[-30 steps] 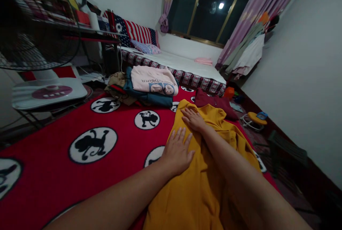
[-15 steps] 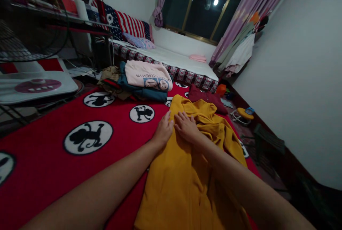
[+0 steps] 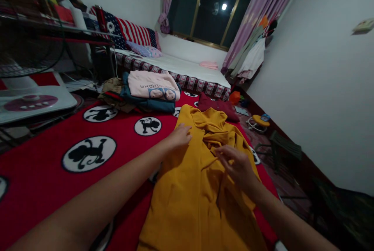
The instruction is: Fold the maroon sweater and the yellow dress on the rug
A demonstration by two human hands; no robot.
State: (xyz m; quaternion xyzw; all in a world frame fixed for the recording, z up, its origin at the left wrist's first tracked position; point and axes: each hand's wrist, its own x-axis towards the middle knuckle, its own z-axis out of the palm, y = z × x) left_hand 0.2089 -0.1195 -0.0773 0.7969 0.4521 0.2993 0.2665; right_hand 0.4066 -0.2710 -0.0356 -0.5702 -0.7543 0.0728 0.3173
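A mustard-yellow coat (image 3: 181, 200) lies lengthwise over the red blanket, smooth along its left side and bunched on the right. My left hand (image 3: 179, 136) rests on the coat's upper left part, fingers stretched out and holding nothing. Over the bunched folds, my right hand (image 3: 235, 161) is closed in a pinch on the coat's cloth, with a crease running from the fingertips. The palm side of both hands is hidden.
The red blanket (image 3: 122, 192) has round monkey prints. Folded clothes (image 3: 154, 83) are stacked at its far edge, and a dark red folded garment (image 3: 217, 107) lies beyond the coat. A fan (image 3: 32, 99) stands left; stools (image 3: 284, 146) stand right.
My right hand has lifted off its flat rest, moved right and nearer me, and closed on the cloth. My left hand has stayed on the coat. The view has shifted slightly right.
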